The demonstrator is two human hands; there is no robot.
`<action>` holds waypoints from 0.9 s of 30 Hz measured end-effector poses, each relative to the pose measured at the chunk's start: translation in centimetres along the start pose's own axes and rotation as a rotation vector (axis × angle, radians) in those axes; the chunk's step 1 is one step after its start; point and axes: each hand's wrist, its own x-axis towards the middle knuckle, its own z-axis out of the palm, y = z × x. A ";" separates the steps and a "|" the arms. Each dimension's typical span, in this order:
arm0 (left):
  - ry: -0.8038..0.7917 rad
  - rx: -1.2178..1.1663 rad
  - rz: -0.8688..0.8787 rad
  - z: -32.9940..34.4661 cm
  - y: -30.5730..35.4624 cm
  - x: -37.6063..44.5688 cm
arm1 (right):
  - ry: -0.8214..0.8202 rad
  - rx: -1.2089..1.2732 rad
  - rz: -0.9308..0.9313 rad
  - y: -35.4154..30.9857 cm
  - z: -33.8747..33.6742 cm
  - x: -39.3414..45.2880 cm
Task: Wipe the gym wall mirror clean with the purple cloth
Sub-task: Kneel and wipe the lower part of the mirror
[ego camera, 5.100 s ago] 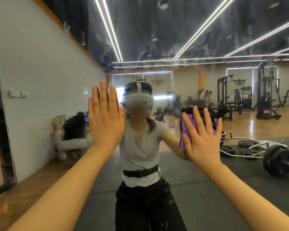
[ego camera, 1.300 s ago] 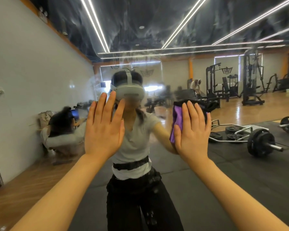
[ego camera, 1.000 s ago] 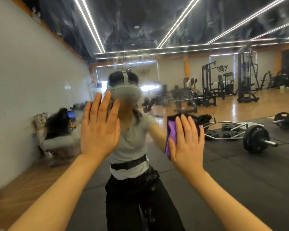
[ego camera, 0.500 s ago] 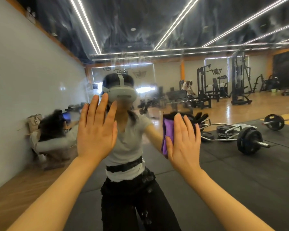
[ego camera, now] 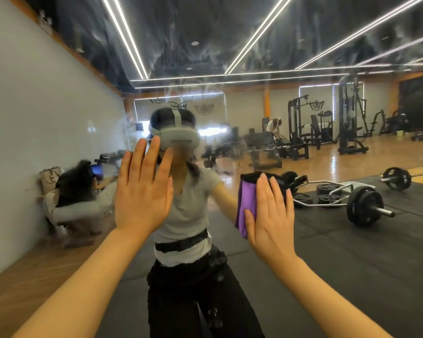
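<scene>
Since half a second ago the right hand [ego camera: 270,215] and the purple cloth [ego camera: 246,208] under it have slid a little further left and down the mirror [ego camera: 303,252], toward the reflected person's arm, and the view has swung with them so the reflected barbell [ego camera: 363,208] sits further right of the hand. The right hand lies flat with straight fingers, pressing the cloth against the glass; the cloth shows past the thumb side and above the fingertips, bunched dark at its top edge. The left hand [ego camera: 142,191] is also spread flat with fingers straight and close together, and seems to lean on the mirror as a brace, holding nothing. The cloth is at mid height of the mirror, well away from any edge that shows. Hazy streaks remain high on the glass, over the reflected ceiling lights [ego camera: 254,37]. To do this stroke well, I judge the palm should keep even pressure over the whole cloth, the passes should overlap, and the bunched top should be flattened so it does not smear. The bracing hand will likely leave its own print, so that patch wants a final pass.
</scene>
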 end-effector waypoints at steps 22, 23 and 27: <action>0.013 0.004 0.006 0.0 -0.1 0.0 | 0.038 0.048 -0.043 -0.5 -0.2 3.3; 0.017 0.008 0.005 0.0 -0.1 0.0 | 0.029 0.046 -0.050 -0.4 -0.2 2.2; 0.008 0.008 0.001 0.0 -0.1 0.0 | -0.035 0.001 -0.131 0.9 -0.3 -2.3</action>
